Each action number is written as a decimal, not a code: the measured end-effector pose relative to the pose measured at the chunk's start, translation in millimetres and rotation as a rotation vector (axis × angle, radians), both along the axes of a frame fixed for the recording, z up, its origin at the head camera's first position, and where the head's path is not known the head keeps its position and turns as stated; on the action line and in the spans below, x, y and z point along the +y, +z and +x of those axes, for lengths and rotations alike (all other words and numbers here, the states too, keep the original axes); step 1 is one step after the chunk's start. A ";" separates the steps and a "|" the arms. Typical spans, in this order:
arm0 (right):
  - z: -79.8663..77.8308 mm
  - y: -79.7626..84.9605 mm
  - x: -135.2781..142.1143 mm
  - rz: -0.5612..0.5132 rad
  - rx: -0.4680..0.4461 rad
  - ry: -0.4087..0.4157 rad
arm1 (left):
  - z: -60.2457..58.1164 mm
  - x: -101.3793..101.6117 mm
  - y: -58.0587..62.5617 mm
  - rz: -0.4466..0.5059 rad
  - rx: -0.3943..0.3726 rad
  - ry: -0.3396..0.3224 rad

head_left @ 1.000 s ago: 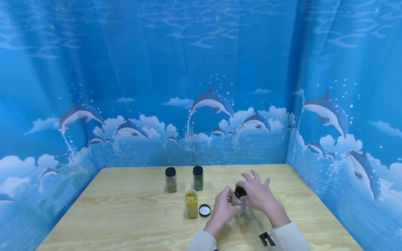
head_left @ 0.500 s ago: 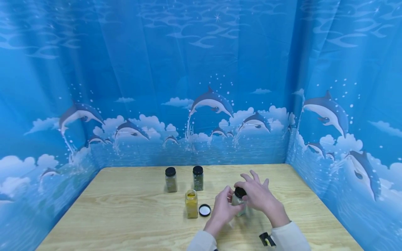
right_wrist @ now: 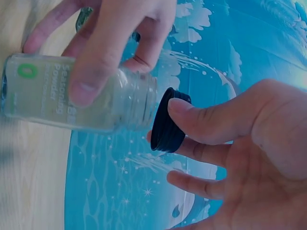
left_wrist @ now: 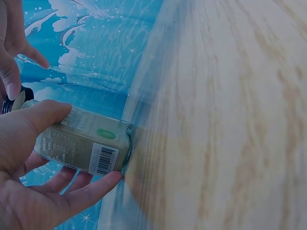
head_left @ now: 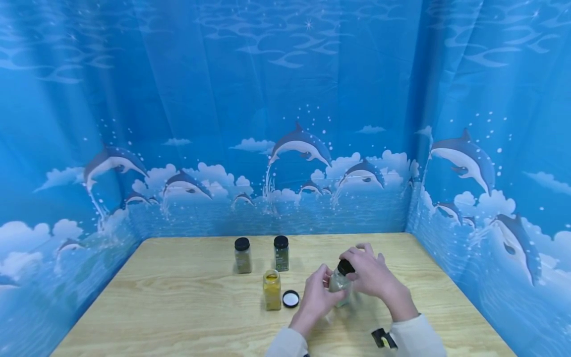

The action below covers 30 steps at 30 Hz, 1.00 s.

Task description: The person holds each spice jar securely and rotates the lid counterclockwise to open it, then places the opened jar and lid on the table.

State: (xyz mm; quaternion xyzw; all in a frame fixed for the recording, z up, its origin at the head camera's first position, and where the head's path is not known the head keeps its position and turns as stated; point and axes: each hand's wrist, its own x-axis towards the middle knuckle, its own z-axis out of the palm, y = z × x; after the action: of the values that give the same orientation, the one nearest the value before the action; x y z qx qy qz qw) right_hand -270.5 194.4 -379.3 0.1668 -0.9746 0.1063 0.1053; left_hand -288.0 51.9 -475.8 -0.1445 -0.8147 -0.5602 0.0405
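Observation:
A clear glass seasoning jar (head_left: 340, 284) with pale powder stands at the right of the table. My left hand (head_left: 317, 296) grips its body, thumb on the near side and fingers round the far side. Above the mouth, my right hand (head_left: 374, 275) pinches the black screw cap (head_left: 345, 267) between thumb and fingers. In the right wrist view the cap (right_wrist: 169, 122) is off the threads and tilted, with a narrow gap to the jar's glass neck (right_wrist: 144, 98). The left wrist view shows the label and barcode on the jar (left_wrist: 91, 139).
Left of my hands stands an uncapped jar of yellow powder (head_left: 272, 292), with a black cap (head_left: 291, 299) lying white side up beside it. Two capped jars, one brownish (head_left: 243, 257) and one dark green (head_left: 281, 255), stand farther back. A dolphin-print curtain (head_left: 285, 124) surrounds the table.
My right hand has moved up and slightly right, lifting the black cap off the jar's mouth and tilting it. The left hand and the jar have stayed in place.

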 end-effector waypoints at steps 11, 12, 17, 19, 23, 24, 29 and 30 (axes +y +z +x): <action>-4.7 3.1 16.1 0.009 -0.023 -0.021 | -2.7 -1.5 -1.6 -0.014 -0.035 -0.026; -4.9 3.5 18.0 0.005 -0.026 -0.026 | -2.5 -1.8 -1.2 -0.017 -0.036 -0.027; -7.9 2.4 29.2 -0.008 -0.010 -0.044 | -1.6 -2.5 -0.3 -0.010 -0.043 -0.031; -10.0 0.6 33.7 -0.012 -0.012 -0.046 | -1.3 -2.5 -0.2 -0.006 -0.044 -0.032; -14.7 -5.3 39.9 -0.036 -0.075 -0.035 | -1.0 -2.3 0.3 -0.002 -0.046 -0.029; -16.4 -7.5 40.9 -0.037 -0.091 -0.035 | -1.1 -2.1 0.0 -0.002 -0.046 -0.028; -24.9 -21.5 44.7 -0.029 -0.177 -0.066 | -1.4 -2.1 0.1 -0.001 -0.058 -0.028; -26.4 -24.7 45.3 -0.027 -0.199 -0.079 | -1.7 -2.1 0.0 -0.001 -0.059 -0.028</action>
State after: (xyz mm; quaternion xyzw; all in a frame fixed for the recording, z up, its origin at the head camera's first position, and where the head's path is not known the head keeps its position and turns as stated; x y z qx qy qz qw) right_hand -296.9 239.7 -404.0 0.1156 -0.9845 0.1314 0.0144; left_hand -289.6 49.8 -475.8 -0.1392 -0.8138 -0.5642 0.0085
